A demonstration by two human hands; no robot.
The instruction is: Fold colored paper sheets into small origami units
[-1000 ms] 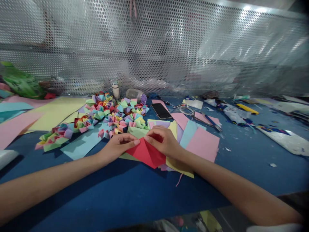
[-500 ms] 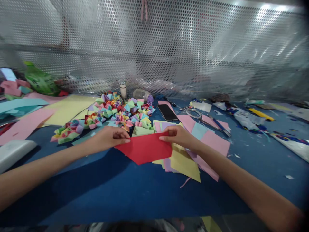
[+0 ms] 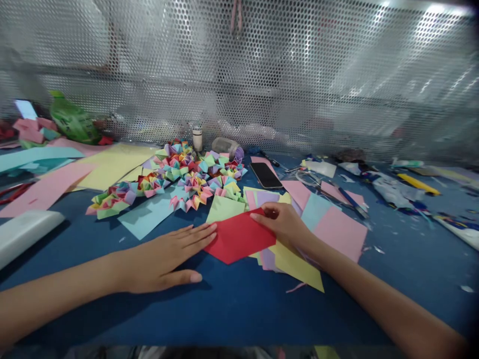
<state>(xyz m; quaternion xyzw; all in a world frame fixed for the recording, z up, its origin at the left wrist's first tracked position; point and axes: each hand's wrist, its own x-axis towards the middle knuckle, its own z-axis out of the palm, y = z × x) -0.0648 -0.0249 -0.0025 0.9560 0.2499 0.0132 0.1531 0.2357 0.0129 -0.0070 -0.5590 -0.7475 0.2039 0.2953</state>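
Note:
A folded sheet of red paper (image 3: 239, 238) lies low over the blue table, its right part above a fan of coloured paper sheets (image 3: 299, 269). My left hand (image 3: 170, 259) is flat, fingers stretched out, with the fingertips on the red paper's left edge and the thumb spread apart on the table. At the paper's upper right corner, my right hand (image 3: 280, 222) pinches it between thumb and fingers. Just behind the red paper sits a pale green sheet (image 3: 224, 208). A light blue sheet (image 3: 147, 214) rests beyond my left hand.
Folded paper pieces (image 3: 194, 174) in many colours are heaped behind the hands. A black phone (image 3: 265, 175) lies right of them. Further right are a yellow cutter (image 3: 418, 184) and plastic scraps. At left are a white box-like object (image 3: 28, 234), large paper sheets and a green bottle (image 3: 73, 119).
My left hand has let go of the red paper's upper left corner and flattened out beside it. The paper has come down toward the table, still pinched by my right hand.

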